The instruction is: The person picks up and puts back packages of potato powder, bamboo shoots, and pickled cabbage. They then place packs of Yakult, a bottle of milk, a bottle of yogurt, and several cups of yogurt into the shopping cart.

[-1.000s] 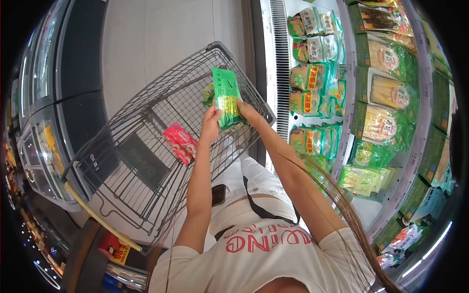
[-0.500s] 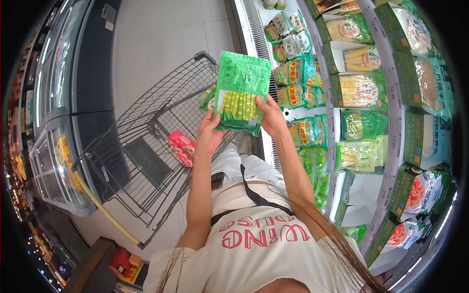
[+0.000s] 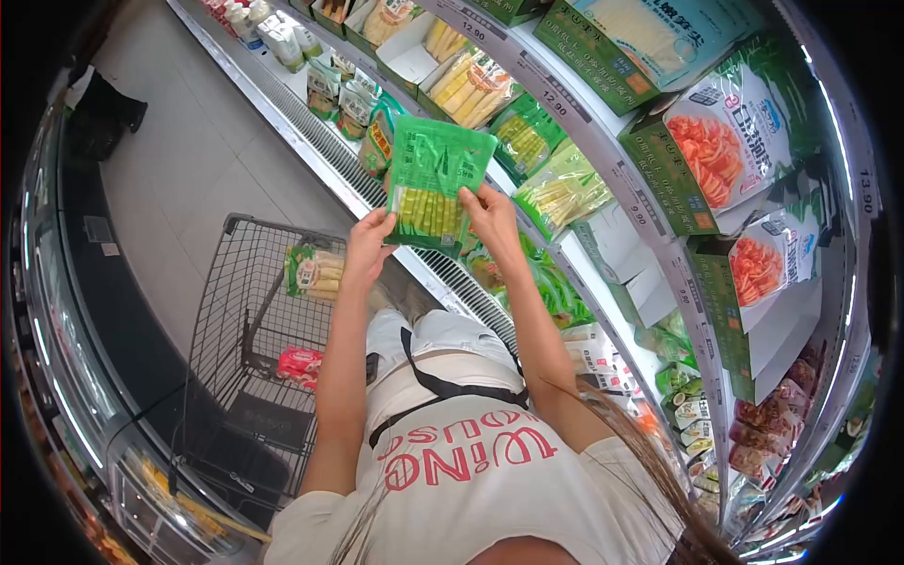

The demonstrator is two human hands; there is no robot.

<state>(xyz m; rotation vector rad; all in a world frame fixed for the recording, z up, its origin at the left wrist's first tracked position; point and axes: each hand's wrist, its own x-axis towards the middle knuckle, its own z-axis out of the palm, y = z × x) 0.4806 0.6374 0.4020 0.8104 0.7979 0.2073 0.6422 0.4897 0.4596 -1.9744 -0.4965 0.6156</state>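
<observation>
A green packet (image 3: 439, 184) of stalks was held ahead of the chest between both hands, its long axis directed away from the body and tipped slightly right; its left edge was pinched by the left hand (image 3: 370, 247) and its right edge by the right hand (image 3: 493, 222), neither being nearer. Compared with the frame a half-second earlier, the view had been swung toward the shelves (image 3: 621, 176): the packet, overlapped with the cart (image 3: 232, 224) then, was now seen apart from it.
</observation>
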